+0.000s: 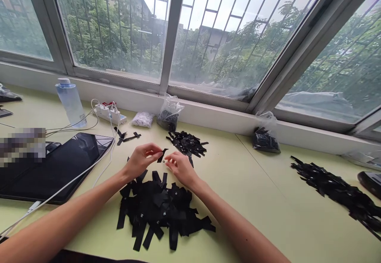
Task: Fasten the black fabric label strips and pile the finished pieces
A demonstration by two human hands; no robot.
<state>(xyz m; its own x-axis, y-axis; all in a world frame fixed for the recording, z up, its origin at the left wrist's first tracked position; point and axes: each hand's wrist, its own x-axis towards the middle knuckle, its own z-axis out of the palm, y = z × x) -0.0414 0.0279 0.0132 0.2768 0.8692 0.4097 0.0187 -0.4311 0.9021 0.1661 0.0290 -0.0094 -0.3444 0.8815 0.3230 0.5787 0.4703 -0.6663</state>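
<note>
My left hand (139,161) pinches a short black fabric strip (161,156) between thumb and fingertips. Facing it from the right, my right hand (181,169) has its thumb and fingers slightly apart. A tiny round object (163,161) shows just off the right fingertips; whether it touches them or the strip I cannot tell. Below both hands lies a large heap of black fabric strips (157,205), some with a small white letter M. Beyond my right hand is a smaller pile of similar strips (187,142), partly hidden by it.
A tablet (86,155), white cables and a power strip (110,114) occupy the left, near a water bottle (70,102). Plastic bags (169,116) with dark contents and a white packet (143,119) line the windowsill. More black strips (336,191) lie far right.
</note>
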